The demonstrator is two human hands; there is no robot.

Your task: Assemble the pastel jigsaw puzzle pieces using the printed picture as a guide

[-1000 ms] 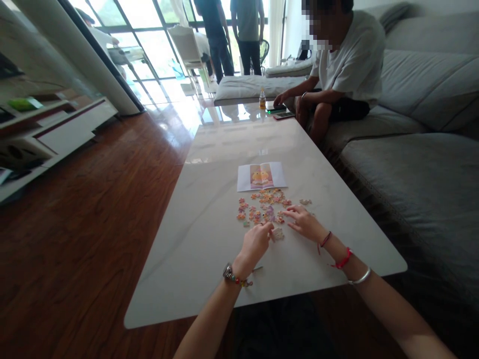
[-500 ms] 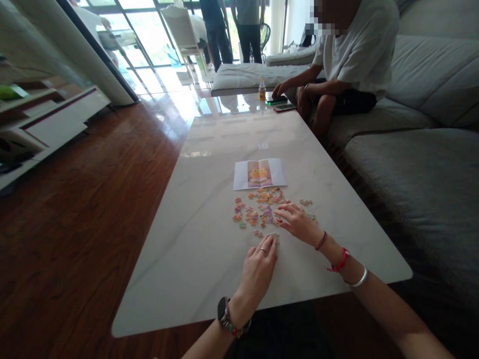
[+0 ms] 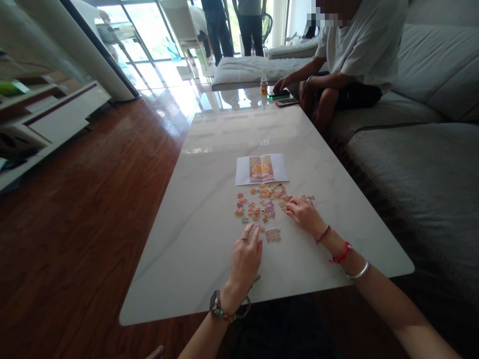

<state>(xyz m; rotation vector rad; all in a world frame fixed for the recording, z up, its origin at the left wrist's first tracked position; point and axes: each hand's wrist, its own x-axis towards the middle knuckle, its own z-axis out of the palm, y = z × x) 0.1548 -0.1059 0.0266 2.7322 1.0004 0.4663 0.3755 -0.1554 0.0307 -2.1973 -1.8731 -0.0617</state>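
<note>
Several small colourful jigsaw pieces lie scattered on the white marble table, below a paper sheet printed with a yellow character. A small joined cluster of pieces sits nearer me. My left hand lies flat on the table with fingers stretched out, its fingertips just left of that cluster. My right hand rests on the right edge of the scattered pieces, fingers curled down onto them; what they pinch is hidden.
A person in a white shirt sits on the grey sofa at the far end, one hand on a phone beside a small bottle. Two people stand by the windows. Wood floor lies to the left.
My left hand has pulled back from the joined cluster and flattened on the table. My right hand has shifted slightly right along the scattered pieces.
</note>
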